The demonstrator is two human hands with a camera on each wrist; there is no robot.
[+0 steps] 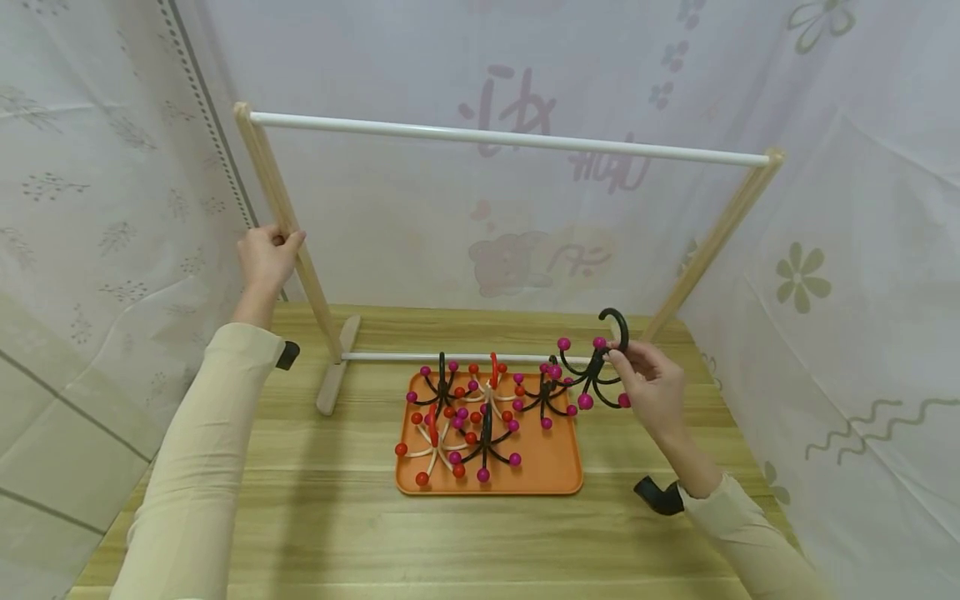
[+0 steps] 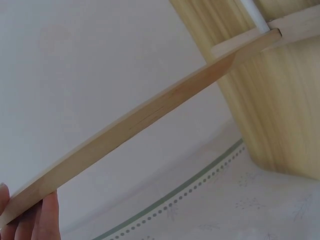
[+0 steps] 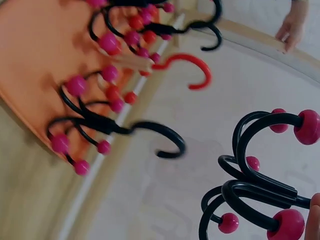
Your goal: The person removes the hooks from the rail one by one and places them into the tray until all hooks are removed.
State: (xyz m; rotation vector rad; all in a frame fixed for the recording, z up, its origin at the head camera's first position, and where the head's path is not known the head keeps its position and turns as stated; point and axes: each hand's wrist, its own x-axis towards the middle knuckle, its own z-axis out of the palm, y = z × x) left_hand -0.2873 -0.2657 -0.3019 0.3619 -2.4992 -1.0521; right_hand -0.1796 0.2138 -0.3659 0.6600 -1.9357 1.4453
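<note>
My left hand grips the left wooden post of a rack, with thumb and fingers on either side of it; the left wrist view shows the fingers against the post. My right hand pinches a black multi-arm hook hanger with magenta ball tips by its neck, just under the hook. This hanger is held up off the tray's right back corner. On the orange tray lie several similar hangers, some black with magenta balls, others pale with red hooks and red balls.
A white top rod spans the rack between the left post and the right wooden post. A lower white rod runs behind the tray near the wooden tabletop. Patterned curtains surround the table.
</note>
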